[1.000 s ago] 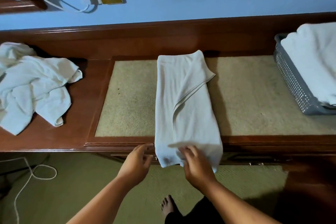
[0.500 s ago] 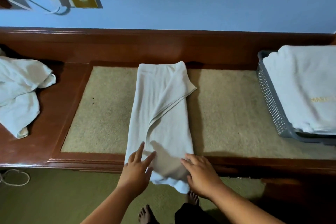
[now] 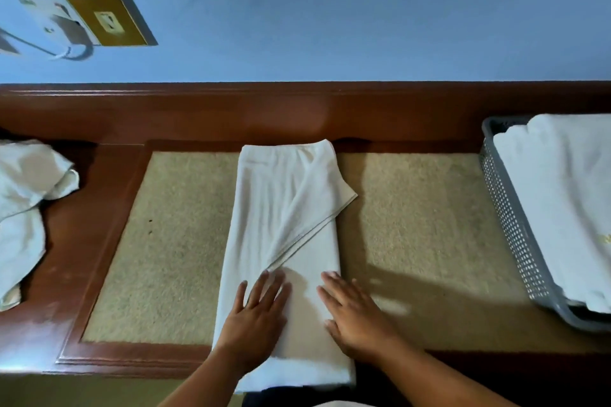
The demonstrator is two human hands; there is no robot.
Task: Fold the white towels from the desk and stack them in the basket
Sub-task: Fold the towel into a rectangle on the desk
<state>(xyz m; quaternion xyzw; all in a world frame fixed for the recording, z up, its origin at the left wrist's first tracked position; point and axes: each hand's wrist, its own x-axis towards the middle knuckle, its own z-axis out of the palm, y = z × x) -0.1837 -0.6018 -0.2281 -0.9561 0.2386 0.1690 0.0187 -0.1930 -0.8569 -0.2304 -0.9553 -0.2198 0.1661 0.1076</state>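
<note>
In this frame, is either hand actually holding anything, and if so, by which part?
Nothing is held. The left hand and the right hand lie flat, fingers straight, pressing on the near end of the folded towel.

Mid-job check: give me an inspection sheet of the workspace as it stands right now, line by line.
Surface: wooden desk with a beige inlaid panel.
Job's things: long folded towel lies on the inlay, its near end over the desk edge; crumpled towels at left; grey basket at right holds folded towels.
Clutter: nothing seen.
Hands: left hand and right hand press flat on the towel's near end.
Cables: one cable at the wall socket.
Surroundings: blue wall.
</note>
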